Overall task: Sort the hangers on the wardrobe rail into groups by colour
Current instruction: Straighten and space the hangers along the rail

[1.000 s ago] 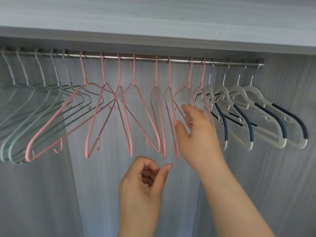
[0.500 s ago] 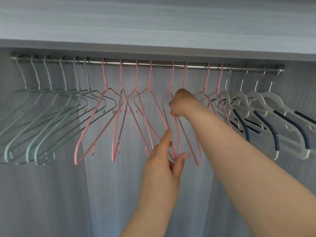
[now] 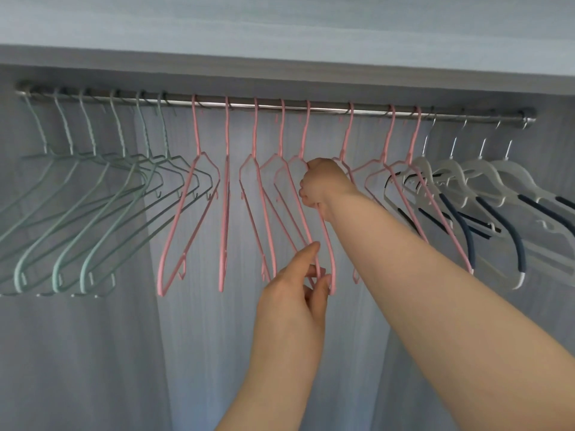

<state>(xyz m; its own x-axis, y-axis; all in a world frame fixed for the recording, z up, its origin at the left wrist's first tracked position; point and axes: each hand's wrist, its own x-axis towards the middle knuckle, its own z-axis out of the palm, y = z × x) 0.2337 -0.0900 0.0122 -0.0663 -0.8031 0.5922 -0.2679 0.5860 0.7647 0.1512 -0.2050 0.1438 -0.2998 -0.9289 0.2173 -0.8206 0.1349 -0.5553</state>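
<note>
Both hands [image 3: 325, 185] now grip one pink hanger [image 3: 323, 231].

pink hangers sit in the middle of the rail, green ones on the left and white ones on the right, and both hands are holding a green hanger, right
Not quite. The order on the rail is right, but the head view shows both hands on a pink hanger, not a green one: the right hand grips it near the top and the left hand pinches its lower end. The green hangers and the white hangers hang untouched.

No readable text, no labels, no brands — hangers [image 3: 199, 213] unmarked
</note>
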